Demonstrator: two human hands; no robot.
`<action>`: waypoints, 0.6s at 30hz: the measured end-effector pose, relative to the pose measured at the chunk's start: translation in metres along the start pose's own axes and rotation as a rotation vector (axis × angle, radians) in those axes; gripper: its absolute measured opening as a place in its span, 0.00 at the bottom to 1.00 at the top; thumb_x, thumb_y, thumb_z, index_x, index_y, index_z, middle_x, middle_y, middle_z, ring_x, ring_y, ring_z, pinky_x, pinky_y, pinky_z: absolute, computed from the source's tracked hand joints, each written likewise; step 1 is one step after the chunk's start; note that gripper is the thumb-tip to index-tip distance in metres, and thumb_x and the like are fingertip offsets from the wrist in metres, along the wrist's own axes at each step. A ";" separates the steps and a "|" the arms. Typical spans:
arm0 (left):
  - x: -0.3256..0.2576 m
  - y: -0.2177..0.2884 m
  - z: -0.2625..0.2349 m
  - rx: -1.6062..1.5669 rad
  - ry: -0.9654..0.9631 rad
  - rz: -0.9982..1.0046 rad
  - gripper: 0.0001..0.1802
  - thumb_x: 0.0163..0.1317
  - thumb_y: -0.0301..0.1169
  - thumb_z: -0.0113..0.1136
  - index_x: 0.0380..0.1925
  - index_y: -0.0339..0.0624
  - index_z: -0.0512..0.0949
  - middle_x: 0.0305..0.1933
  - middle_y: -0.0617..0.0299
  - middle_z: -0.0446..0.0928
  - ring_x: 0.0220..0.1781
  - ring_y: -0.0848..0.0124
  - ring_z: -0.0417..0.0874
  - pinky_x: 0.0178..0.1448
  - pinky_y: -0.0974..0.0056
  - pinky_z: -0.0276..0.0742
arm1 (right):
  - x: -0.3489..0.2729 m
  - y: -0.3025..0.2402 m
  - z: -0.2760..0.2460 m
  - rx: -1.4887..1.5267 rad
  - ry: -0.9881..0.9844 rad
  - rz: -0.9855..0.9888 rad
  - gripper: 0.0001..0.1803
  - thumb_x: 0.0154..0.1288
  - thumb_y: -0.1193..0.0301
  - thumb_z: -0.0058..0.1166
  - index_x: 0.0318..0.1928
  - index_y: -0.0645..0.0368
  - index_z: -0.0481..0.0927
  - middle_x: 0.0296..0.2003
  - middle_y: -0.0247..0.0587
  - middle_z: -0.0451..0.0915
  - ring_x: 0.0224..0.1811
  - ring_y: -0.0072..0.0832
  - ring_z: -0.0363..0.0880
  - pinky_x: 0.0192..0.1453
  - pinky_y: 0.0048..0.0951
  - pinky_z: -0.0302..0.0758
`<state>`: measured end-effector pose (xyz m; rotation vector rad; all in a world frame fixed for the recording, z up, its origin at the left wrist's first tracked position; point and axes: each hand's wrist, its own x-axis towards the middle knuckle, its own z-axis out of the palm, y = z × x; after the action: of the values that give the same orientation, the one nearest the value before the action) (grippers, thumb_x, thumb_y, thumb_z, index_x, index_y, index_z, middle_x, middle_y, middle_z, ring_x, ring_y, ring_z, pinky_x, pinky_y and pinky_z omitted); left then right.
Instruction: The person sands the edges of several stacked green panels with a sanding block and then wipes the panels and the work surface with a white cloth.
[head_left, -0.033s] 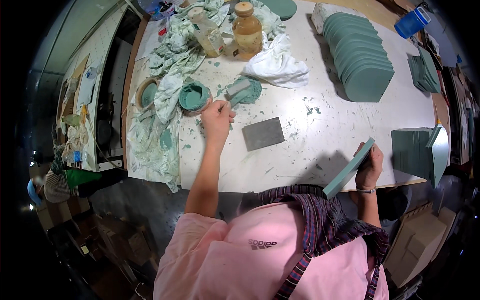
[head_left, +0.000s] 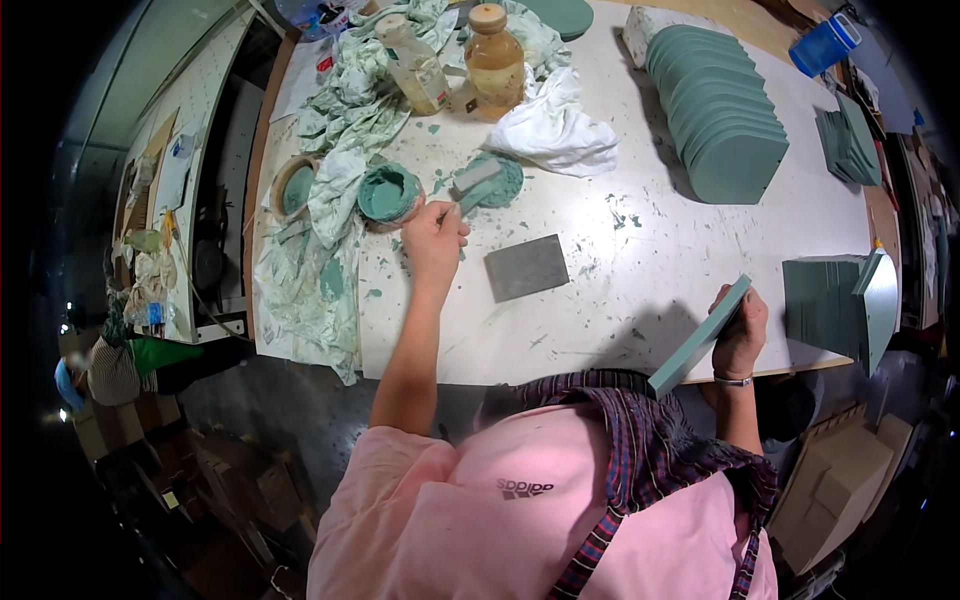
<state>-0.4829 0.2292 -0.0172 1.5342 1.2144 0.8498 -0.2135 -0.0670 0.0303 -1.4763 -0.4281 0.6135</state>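
My left hand (head_left: 434,240) is closed in a pinch beside an open pot of green paste (head_left: 388,190). From its fingertips a thin green-smeared spatula (head_left: 478,196) reaches toward a green-stained wad (head_left: 508,182); its handle is mostly hidden by my fingers. A small grey block (head_left: 475,179) rests on that wad. At the table's front edge, my right hand (head_left: 740,335) grips a flat green panel (head_left: 698,338), held tilted with its narrow edge upward. Between my hands, a dark grey rectangular block (head_left: 527,268) lies on the table.
A row of green rounded panels (head_left: 735,150) stands at the back right. More green panels are stacked at the right edge (head_left: 822,305). Stained rags (head_left: 340,120), two bottles (head_left: 495,65), a white cloth (head_left: 555,130) and a second pot (head_left: 296,188) occupy the left and back.
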 end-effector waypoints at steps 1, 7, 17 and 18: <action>0.000 -0.001 0.000 0.043 0.031 0.001 0.07 0.64 0.27 0.58 0.32 0.33 0.80 0.20 0.58 0.80 0.19 0.73 0.80 0.27 0.68 0.74 | 0.001 0.000 -0.002 0.012 -0.008 -0.007 0.25 0.65 0.48 0.47 0.29 0.61 0.72 0.24 0.38 0.70 0.27 0.24 0.66 0.32 0.25 0.62; -0.006 0.007 -0.001 0.533 0.044 0.349 0.06 0.64 0.30 0.56 0.32 0.40 0.79 0.19 0.56 0.80 0.22 0.58 0.83 0.30 0.57 0.75 | 0.001 0.001 -0.001 0.009 -0.011 -0.016 0.26 0.65 0.47 0.45 0.29 0.62 0.73 0.22 0.40 0.70 0.25 0.25 0.66 0.31 0.26 0.61; -0.004 0.006 0.000 0.467 0.028 0.326 0.07 0.62 0.27 0.57 0.29 0.35 0.80 0.19 0.57 0.80 0.19 0.68 0.81 0.29 0.65 0.75 | -0.003 0.000 0.007 -0.049 -0.028 0.015 0.28 0.65 0.47 0.46 0.28 0.63 0.73 0.21 0.40 0.71 0.25 0.25 0.66 0.31 0.26 0.61; -0.005 0.008 0.001 0.345 0.029 0.215 0.07 0.62 0.26 0.57 0.30 0.34 0.80 0.19 0.58 0.80 0.19 0.70 0.80 0.28 0.66 0.74 | -0.003 0.001 0.007 -0.040 -0.022 0.011 0.27 0.65 0.47 0.46 0.28 0.63 0.74 0.21 0.40 0.71 0.25 0.25 0.66 0.31 0.26 0.61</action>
<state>-0.4806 0.2242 -0.0093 1.9645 1.2808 0.8324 -0.2209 -0.0633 0.0304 -1.5120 -0.4521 0.6338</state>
